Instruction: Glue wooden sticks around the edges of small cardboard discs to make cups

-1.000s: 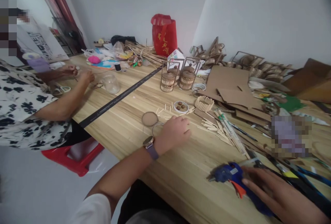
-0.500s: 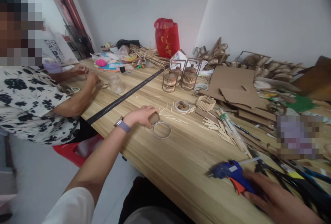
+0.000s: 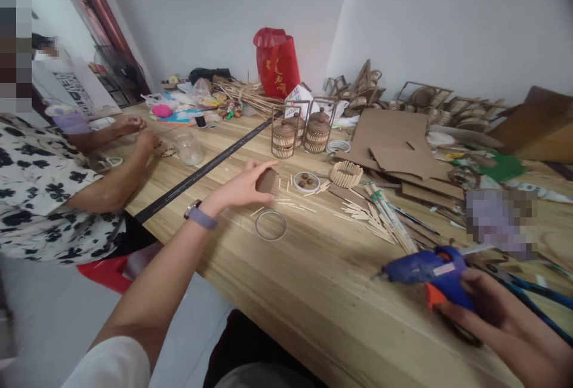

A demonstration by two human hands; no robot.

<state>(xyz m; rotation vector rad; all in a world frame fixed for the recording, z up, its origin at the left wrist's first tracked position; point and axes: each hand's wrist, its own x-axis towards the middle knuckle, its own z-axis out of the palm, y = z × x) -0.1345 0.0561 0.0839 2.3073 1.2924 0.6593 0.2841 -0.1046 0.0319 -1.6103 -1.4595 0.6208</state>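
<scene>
My left hand point(image 3: 239, 188) pinches a round piece of brown cardboard point(image 3: 267, 185) by its edges, thumb on the near side and fingers on the far side. On the table just in front of that hand lies a thin ring point(image 3: 271, 225). At the lower right, my right hand point(image 3: 496, 313) is wrapped round the handle of a blue glue gun point(image 3: 425, 268) with an orange trigger. The gun's nozzle points left over the bare wood. Short wooden sticks point(image 3: 293, 204) lie scattered beyond the cardboard piece, near a ring of upright sticks point(image 3: 346, 174).
A small dish with brown beads point(image 3: 307, 182) stands past the sticks. Farther back are little lidded stick baskets point(image 3: 283, 139), cardboard sheets point(image 3: 389, 131) and a red bag point(image 3: 276, 62). Blue-handled pliers point(image 3: 532, 292) lie at right. On the left sits another person point(image 3: 40, 197) near a clear jar point(image 3: 188, 148).
My left hand has lifted the cardboard piece off the table, away from the ring. My right hand has raised the glue gun from the tabletop. The view has shifted slightly right.
</scene>
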